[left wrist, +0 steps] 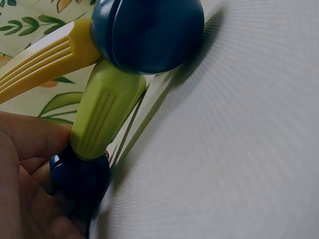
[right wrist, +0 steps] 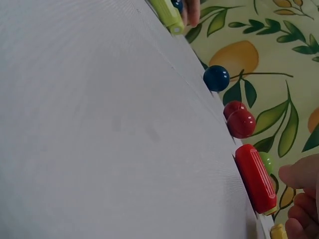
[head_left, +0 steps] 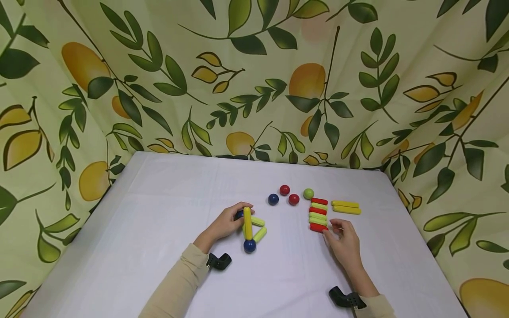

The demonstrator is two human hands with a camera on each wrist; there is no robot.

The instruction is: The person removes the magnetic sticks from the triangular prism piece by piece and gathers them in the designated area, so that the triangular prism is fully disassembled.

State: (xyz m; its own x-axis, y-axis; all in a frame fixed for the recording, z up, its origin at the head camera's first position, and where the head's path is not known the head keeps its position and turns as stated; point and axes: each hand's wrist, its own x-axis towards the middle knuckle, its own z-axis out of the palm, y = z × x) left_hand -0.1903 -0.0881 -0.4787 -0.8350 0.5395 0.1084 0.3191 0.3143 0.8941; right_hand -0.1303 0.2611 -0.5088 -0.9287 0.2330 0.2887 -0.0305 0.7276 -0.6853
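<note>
My left hand [head_left: 226,222] grips a dark blue ball [left wrist: 79,174] at the far corner of a small frame of magnetic building rods. Green rods [head_left: 260,234] lead off that frame, and a yellow rod [head_left: 248,223] slants up from a nearer blue ball [head_left: 249,246]. Fingers hide part of the gripped ball in the head view. At the right, my right hand [head_left: 345,243] hovers with loosely bent fingers beside a column of red and green rods. Its thumb tip is close to the nearest red rod [right wrist: 256,179], with nothing between thumb and fingers.
Two yellow rods [head_left: 346,207] lie right of the column, and a green ball [head_left: 308,193] sits at its far end. Between the hands, farther back, are two red balls [head_left: 294,199] and a blue ball [head_left: 273,199]. A patterned curtain [head_left: 254,88] borders the white table [head_left: 179,176].
</note>
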